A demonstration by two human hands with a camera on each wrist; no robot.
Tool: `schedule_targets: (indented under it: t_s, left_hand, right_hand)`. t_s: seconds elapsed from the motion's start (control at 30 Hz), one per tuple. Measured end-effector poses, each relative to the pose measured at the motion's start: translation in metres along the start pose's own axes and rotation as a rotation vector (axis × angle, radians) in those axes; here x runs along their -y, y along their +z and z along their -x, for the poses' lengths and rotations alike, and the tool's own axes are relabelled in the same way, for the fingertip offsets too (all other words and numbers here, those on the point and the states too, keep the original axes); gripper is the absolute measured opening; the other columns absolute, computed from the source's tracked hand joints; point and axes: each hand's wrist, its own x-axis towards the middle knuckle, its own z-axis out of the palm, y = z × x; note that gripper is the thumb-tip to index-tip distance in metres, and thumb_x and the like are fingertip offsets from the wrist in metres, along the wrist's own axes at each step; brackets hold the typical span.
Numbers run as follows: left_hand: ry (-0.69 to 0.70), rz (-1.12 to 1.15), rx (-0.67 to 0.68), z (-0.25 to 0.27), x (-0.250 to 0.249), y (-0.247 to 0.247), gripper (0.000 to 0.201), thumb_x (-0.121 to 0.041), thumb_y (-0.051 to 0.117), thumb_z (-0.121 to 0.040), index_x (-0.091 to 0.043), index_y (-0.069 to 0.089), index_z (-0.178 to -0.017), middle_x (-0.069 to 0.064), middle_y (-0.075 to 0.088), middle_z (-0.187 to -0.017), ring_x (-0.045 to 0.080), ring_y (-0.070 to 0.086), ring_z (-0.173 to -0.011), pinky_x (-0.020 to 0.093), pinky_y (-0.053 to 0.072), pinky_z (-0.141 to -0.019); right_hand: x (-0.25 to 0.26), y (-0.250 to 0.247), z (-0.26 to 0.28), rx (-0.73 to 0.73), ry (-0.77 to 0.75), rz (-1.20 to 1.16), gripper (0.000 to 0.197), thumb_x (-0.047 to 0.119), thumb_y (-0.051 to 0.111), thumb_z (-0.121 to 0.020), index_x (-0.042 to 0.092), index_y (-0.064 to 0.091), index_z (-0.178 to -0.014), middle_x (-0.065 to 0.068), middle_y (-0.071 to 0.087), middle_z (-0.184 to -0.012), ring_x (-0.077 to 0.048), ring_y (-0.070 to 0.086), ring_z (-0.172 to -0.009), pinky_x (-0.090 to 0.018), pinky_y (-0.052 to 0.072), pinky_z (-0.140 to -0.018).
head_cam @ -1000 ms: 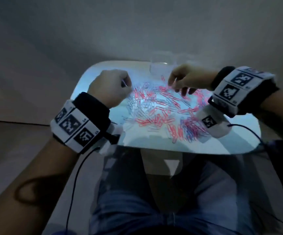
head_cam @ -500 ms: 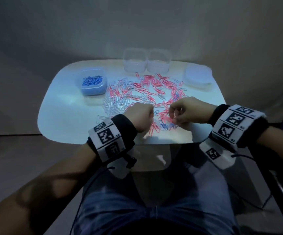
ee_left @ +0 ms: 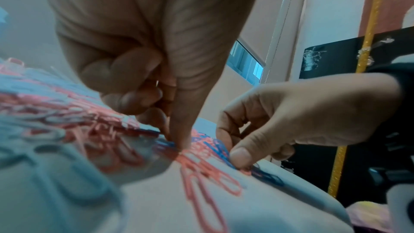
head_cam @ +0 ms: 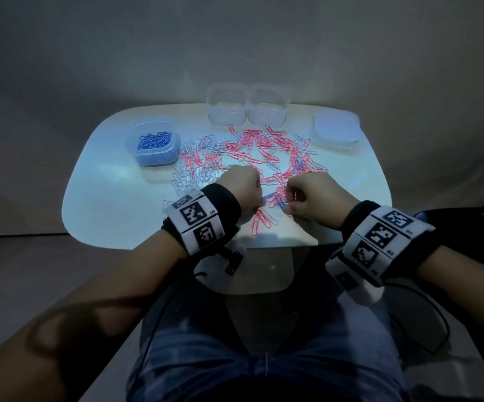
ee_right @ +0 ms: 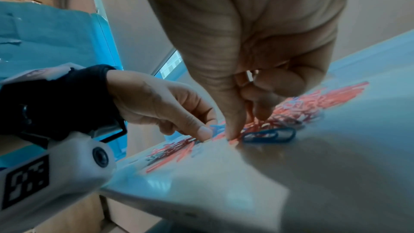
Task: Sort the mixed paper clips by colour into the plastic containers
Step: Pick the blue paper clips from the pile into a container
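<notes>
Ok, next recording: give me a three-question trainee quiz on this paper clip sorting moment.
1. True or false: the container with blue clips stands at the table's far left.
2. How many clear containers stand side by side at the far edge? A) one B) two C) four
3. Fill in: both hands work at the ____ edge of the clip pile.

Key:
1. True.
2. B: the left clear container and the right clear container, neither showing any coloured clips.
3. Near: the left hand and right hand have fingertips down among red and blue clips there.
</notes>
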Motion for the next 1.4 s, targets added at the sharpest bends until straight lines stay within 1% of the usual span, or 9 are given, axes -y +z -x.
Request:
schedule_targets:
  t_s: [0.1, 0.2, 0.33, 0.43, 0.67, 0.93, 1.17, 1.3, 1.4]
  left_hand:
    - [-0.003, -0.020, -0.045, -0.001, 0.002, -0.002, 0.008, -0.010, 0.056, -0.086, -0.008, 0.062, -0.080, 0.014, 0.067, -0.098, 0.027, 0.061, -0.094, 0.027, 0.042, -0.070]
    - [-0.010, 0.093, -0.169, 0.001, 0.007, -0.008, 0.016, -0.012, 0.056, -0.084, -0.013, 0.050, -0.069, 0.006, 0.063, -0.084, 0.023, 0.056, -0.085, 0.025, 0.040, -0.067]
    - [-0.031, 0.724, -0.218, 0.012, 0.015, -0.015, 0.028, -0.001, 0.066, -0.078, -0.011, 0.048, -0.059, 0.003, 0.050, -0.061, 0.010, 0.048, -0.054, 0.016, 0.043, -0.048]
    - [-0.027, 1.035, -0.114, 0.018, 0.021, -0.016, 0.030, 0.007, 0.067, -0.077, -0.007, 0.047, -0.060, 0.009, 0.050, -0.062, 0.011, 0.052, -0.054, 0.015, 0.048, -0.048]
    - [-0.069, 1.283, -0.002, 0.018, 0.022, -0.016, 0.029, 0.006, 0.058, -0.084, -0.017, 0.054, -0.102, 0.001, 0.058, -0.068, 0.006, 0.056, -0.055, 0.017, 0.051, -0.050]
    - [-0.213, 1.756, -0.012, 0.022, 0.012, -0.007, 0.028, 0.003, 0.035, -0.091, -0.017, 0.055, -0.087, 0.001, 0.045, -0.067, 0.006, 0.043, -0.054, 0.012, 0.037, -0.043]
    - [-0.354, 2.086, 0.041, 0.020, 0.009, -0.001, 0.026, -0.019, 0.034, -0.093, -0.015, 0.043, -0.069, -0.003, 0.038, -0.060, 0.007, 0.039, -0.052, 0.013, 0.035, -0.047]
    - [-0.296, 1.839, -0.011, 0.015, -0.002, 0.007, 0.024, -0.033, 0.050, -0.093, -0.018, 0.049, -0.074, -0.010, 0.031, -0.042, 0.001, 0.030, -0.035, 0.011, 0.023, -0.037]
    - [-0.135, 1.592, -0.062, 0.017, -0.015, 0.011, 0.015, -0.022, 0.054, -0.092, -0.017, 0.050, -0.079, -0.008, 0.029, -0.049, 0.000, 0.022, -0.037, 0.013, 0.015, -0.038]
  right_hand:
    - [-0.001, -0.001, -0.002, -0.037, -0.033, 0.018, 0.015, 0.017, 0.068, -0.080, 0.015, 0.053, -0.083, 0.003, 0.048, -0.075, -0.017, 0.044, -0.082, -0.026, 0.033, -0.070]
    - [0.002, 0.000, -0.004, -0.070, -0.049, 0.040, 0.017, 0.024, 0.068, -0.080, 0.016, 0.055, -0.087, 0.001, 0.047, -0.086, -0.018, 0.044, -0.085, -0.029, 0.037, -0.073]
    - [0.008, 0.004, -0.006, -0.062, 0.002, 0.122, 0.012, 0.025, 0.063, -0.085, 0.016, 0.056, -0.083, -0.003, 0.051, -0.091, -0.025, 0.053, -0.096, -0.029, 0.036, -0.072]
    - [0.017, 0.005, -0.004, -0.111, -0.020, 0.286, 0.018, 0.021, 0.050, -0.091, 0.009, 0.061, -0.101, -0.008, 0.056, -0.108, -0.031, 0.054, -0.104, -0.032, 0.038, -0.075]
    - [0.023, 0.002, -0.007, -0.133, -0.040, 0.437, 0.021, 0.015, 0.043, -0.091, 0.007, 0.061, -0.098, -0.010, 0.059, -0.104, -0.032, 0.056, -0.098, -0.032, 0.040, -0.072]
    - [0.011, -0.007, -0.011, -0.160, 0.122, -0.094, 0.011, 0.015, 0.060, -0.083, 0.010, 0.068, -0.076, -0.006, 0.066, -0.083, -0.020, 0.058, -0.087, -0.026, 0.044, -0.074]
    - [0.009, -0.020, -0.004, -0.111, 0.212, -0.686, 0.018, 0.006, 0.056, -0.086, 0.004, 0.061, -0.069, -0.007, 0.056, -0.065, -0.001, 0.039, -0.036, -0.014, 0.028, -0.036]
    - [0.018, -0.029, 0.002, -0.021, 0.239, -1.102, 0.023, 0.006, 0.049, -0.092, 0.009, 0.054, -0.069, -0.005, 0.057, -0.068, 0.000, 0.033, -0.032, -0.010, 0.021, -0.031]
    - [0.023, -0.030, 0.005, 0.011, 0.221, -1.186, 0.024, 0.006, 0.047, -0.093, 0.010, 0.052, -0.069, -0.005, 0.055, -0.068, 0.000, 0.030, -0.033, -0.009, 0.019, -0.031]
